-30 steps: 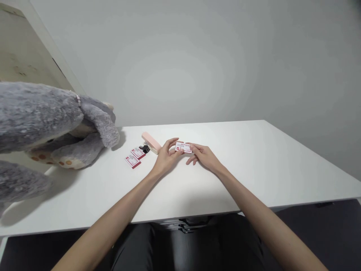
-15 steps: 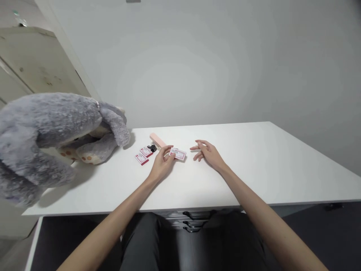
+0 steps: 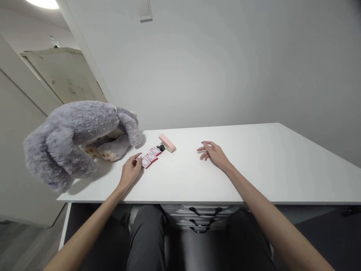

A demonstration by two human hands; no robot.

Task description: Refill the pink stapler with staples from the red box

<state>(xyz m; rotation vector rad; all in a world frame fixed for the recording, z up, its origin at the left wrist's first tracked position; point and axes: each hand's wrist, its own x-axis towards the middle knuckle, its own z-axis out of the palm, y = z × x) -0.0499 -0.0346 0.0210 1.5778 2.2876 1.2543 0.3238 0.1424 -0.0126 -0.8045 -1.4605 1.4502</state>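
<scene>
My left hand is at the left part of the white table, thumb and fingers closed on the edge of a red-and-white card. This card is at the near end of a slanting row, beside a second card and a third card. Small black clips lie at the far end of the row, close to a pink stapler. Over the middle of the table is my right hand, empty, its fingers apart and slightly curled.
A large grey plush toy sits on the left end of the white table, left of the cards. Behind the table rises a plain wall. Drawers with black handles are under the front edge, between my legs.
My left hand has carried its card leftward and down to the near end of the other two. My right hand keeps much the same pose. The view has shifted left.
</scene>
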